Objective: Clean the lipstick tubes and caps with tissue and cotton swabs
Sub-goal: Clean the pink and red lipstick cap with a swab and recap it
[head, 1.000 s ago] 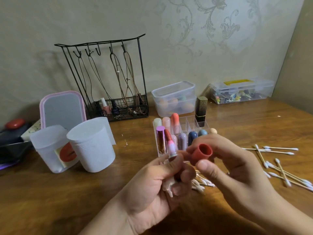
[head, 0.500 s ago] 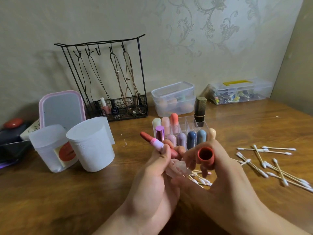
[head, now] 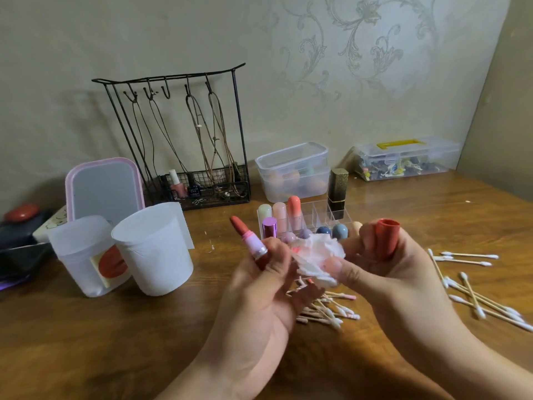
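My left hand (head: 259, 287) grips an uncapped lipstick (head: 248, 238), its red bullet tilted up and to the left. Its red cap (head: 387, 239) stands open end up in my right hand (head: 383, 272), whose thumb and fingers also pinch a crumpled white tissue (head: 315, 259) stained pink. The tissue sits between the two hands. Behind them a clear organizer (head: 317, 217) holds several capped lipsticks. Used cotton swabs (head: 328, 311) lie in a heap under my hands, and clean cotton swabs (head: 473, 281) are scattered on the right.
Two white cups (head: 153, 249) stand at the left in front of a pink-framed mirror (head: 103, 189). A black wire rack (head: 187, 140) with cords, a clear lidded box (head: 292, 171) and a clear storage case (head: 406, 158) line the wall. The wooden table (head: 86, 342) carries everything.
The lipstick has tipped from nearly upright to leaning left. My right hand has moved right with the cap and now pulls the tissue out between the hands.
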### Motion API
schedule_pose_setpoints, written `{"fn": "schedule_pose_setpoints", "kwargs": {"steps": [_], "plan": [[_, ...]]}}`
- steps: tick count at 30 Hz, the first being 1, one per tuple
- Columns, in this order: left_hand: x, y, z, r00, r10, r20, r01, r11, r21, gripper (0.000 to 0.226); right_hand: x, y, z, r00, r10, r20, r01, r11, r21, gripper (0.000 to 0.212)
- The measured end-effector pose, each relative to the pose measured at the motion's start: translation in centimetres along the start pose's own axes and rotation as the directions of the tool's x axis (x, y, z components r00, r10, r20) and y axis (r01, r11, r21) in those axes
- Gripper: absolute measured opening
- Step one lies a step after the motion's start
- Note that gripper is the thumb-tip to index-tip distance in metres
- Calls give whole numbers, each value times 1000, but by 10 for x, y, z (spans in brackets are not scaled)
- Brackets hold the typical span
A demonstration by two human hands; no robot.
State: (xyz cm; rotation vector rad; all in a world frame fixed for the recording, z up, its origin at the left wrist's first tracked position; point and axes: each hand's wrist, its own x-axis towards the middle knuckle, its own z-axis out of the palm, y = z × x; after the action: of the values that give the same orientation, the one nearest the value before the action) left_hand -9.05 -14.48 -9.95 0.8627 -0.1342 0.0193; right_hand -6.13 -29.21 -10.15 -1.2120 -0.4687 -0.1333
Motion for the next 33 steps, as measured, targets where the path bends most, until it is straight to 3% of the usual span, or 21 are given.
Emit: {"fn": "schedule_pose_setpoints", "kwargs": {"steps": [2,6,9,13,16,19,23,25,26,28,30,33], "plan": [[0,1,0,999,-26,-35,25,999,-24,19,2,2,-2,1000,2,-23,-2,999,-36,43],[0,1,-2,997,33,-73,-15,974,228,16,1,1,-3,996,-83,-28,80,991,-107,31],[-1,3,0,995,47,-84,-16,943,333,23,1,-2,-4,988,-134,73,140,987,-82,27],[1,7,-1,989,-12,-148,37,985,168,19,0,-2,-5,959,-206,193,249,940,-234,32],[-1,9,2,991,-73,-114,78,996,39,15,0,2,-4,928,-315,197,369,848,-381,55],[-3,7,5,996,-66,-57,75,979,187,18,-1,7,-6,899,-362,248,438,774,-458,68],[0,7,2,989,58,-134,-22,965,260,22,-4,1,-10,910,-274,313,367,882,-296,31],[2,10,-1,967,191,-167,-124,930,346,31,-3,-3,-15,931,-226,288,305,914,-267,13],[1,11,-2,951,262,-164,-165,878,449,33,-3,-4,-18,940,-214,264,296,897,-327,13],[-1,13,1,925,362,-116,-214,748,628,29,-3,-6,-21,932,-248,265,356,765,-537,24],[-4,13,3,914,399,-68,-248,685,685,22,-4,-8,-17,885,-337,322,465,602,-649,25],[-6,11,3,921,389,-4,-278,665,694,22,-6,-4,-8,844,-394,363,530,508,-679,26]]}}
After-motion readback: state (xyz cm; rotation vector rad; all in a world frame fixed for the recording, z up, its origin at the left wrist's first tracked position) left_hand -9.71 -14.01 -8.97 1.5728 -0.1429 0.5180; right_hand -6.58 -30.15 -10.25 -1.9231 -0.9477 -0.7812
